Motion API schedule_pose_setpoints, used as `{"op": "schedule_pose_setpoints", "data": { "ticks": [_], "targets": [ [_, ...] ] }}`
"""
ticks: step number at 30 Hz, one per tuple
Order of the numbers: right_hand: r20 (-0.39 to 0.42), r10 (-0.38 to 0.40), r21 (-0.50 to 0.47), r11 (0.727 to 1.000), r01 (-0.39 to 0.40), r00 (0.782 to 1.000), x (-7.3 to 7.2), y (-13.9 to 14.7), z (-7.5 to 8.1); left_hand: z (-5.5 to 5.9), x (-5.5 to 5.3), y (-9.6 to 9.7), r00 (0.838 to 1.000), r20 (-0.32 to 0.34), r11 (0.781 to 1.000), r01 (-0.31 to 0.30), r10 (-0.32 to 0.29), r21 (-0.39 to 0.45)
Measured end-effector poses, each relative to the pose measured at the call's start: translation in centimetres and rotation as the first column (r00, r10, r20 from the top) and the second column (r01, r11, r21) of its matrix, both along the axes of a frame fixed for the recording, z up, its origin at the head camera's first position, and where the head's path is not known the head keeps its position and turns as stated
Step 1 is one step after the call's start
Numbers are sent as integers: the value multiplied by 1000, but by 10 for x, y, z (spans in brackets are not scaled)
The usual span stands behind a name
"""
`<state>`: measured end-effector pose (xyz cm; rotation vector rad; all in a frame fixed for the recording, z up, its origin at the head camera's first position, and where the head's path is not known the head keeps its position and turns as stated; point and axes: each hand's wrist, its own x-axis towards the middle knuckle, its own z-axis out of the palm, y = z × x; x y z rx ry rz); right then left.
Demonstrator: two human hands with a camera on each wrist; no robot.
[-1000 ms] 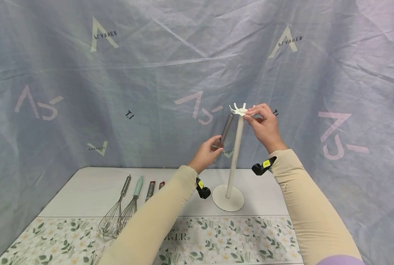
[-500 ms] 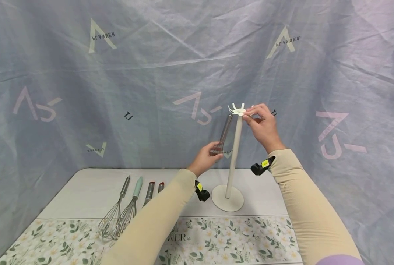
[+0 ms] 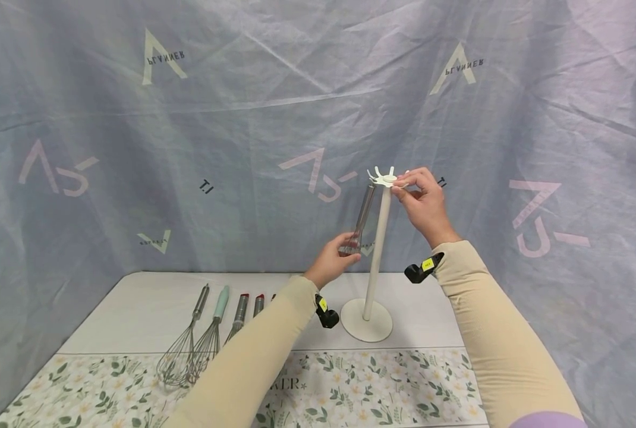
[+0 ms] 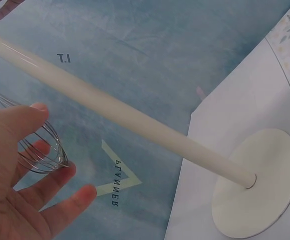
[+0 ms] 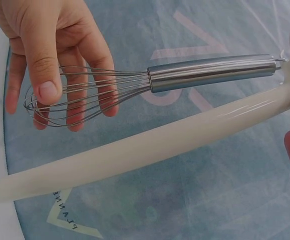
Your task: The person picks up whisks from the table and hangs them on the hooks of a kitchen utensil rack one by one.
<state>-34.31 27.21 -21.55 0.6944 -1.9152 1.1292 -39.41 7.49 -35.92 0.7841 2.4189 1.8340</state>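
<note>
A small steel whisk (image 5: 212, 73) hangs handle up from a hook of the white hook stand (image 3: 377, 255), its wire loops pointing down. Around those wires my left hand (image 3: 328, 258) lies loosely, the thumb on one side and fairly straight, spread fingers on the other. Its fingertips (image 4: 67, 170) are right at the whisk's rounded end in the left wrist view. At the stand's top, my right hand (image 3: 425, 202) pinches the hook ring (image 3: 386, 178) between thumb and fingers. Part of the ring is hidden behind that hand.
Left on the table lie a steel-handled whisk (image 3: 200, 303), a mint-handled whisk (image 3: 222, 302) and red-tipped steel handles (image 3: 241, 306), partly behind my left sleeve (image 3: 254, 351). The stand's round base (image 3: 352, 324) rests behind a floral strip (image 3: 371, 386). A grey curtain (image 3: 243, 148) hangs behind.
My left hand has slid down from near the handle to the whisk's wires and loosened. The whisk now hangs at the hook. My right hand keeps its hold on the ring.
</note>
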Motion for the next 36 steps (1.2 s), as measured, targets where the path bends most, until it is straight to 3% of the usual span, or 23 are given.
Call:
{"op": "schedule_pose_setpoints", "data": {
  "ticks": [22, 36],
  "targets": [
    [14, -4, 9, 1000, 4, 1000, 1, 1, -1, -8, 0, 2, 999, 42, 998, -12, 14, -57],
    [-5, -14, 12, 1000, 14, 1000, 2, 0, -1, -10, -2, 7, 999, 33, 997, -9, 11, -72]
  ]
}}
